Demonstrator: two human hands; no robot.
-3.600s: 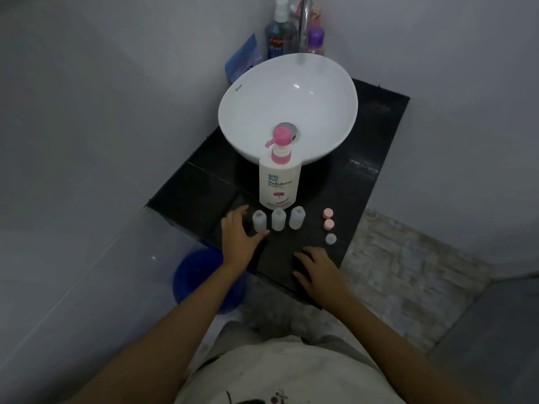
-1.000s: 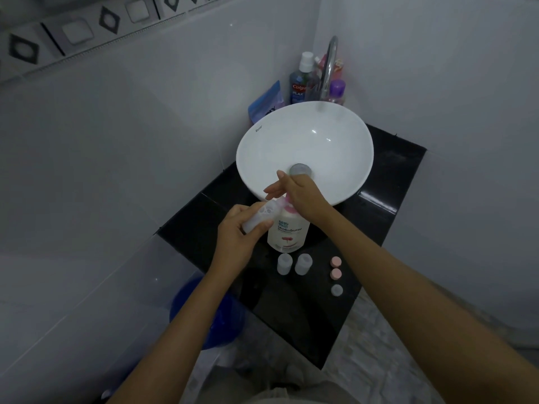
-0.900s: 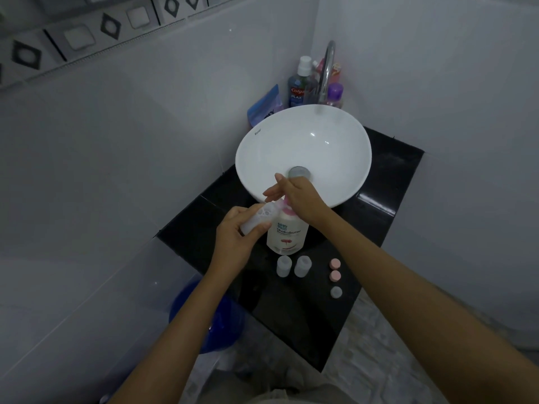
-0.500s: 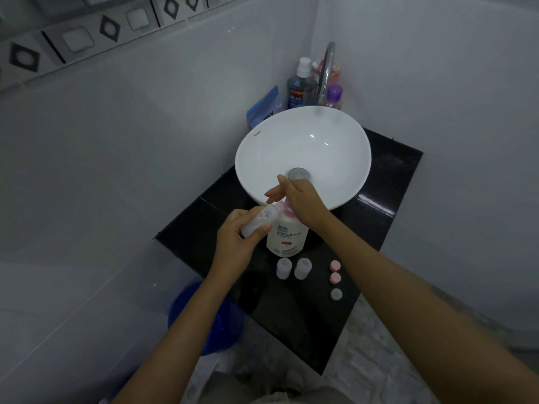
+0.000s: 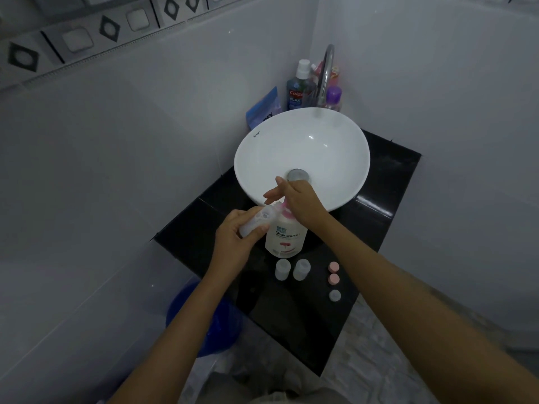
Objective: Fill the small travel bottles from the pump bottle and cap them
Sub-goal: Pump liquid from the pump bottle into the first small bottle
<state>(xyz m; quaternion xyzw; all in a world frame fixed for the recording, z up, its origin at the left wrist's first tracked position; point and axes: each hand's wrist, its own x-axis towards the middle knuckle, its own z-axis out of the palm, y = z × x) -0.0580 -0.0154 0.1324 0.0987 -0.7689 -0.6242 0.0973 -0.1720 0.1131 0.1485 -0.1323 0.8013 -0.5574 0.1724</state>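
The white pump bottle with a pink pump stands on the black counter in front of the basin. My left hand holds a clear small travel bottle, tilted, its mouth at the pump spout. My right hand lies flat on the pump head and hides most of it, fingers stretched out. Two more open travel bottles stand upright in front of the pump bottle. Two pink caps and a grey cap lie in a row to their right.
A white bowl basin sits behind, with a chrome tap. Behind it stand a mouthwash bottle, a purple bottle and a blue packet. A blue bucket stands on the floor under the counter's left edge. Walls close in left and right.
Since 3.6 s ago my left hand has picked up the leftmost travel bottle and brought it to the spout, and my right hand has gone onto the pump. Over the last second both hands barely move.
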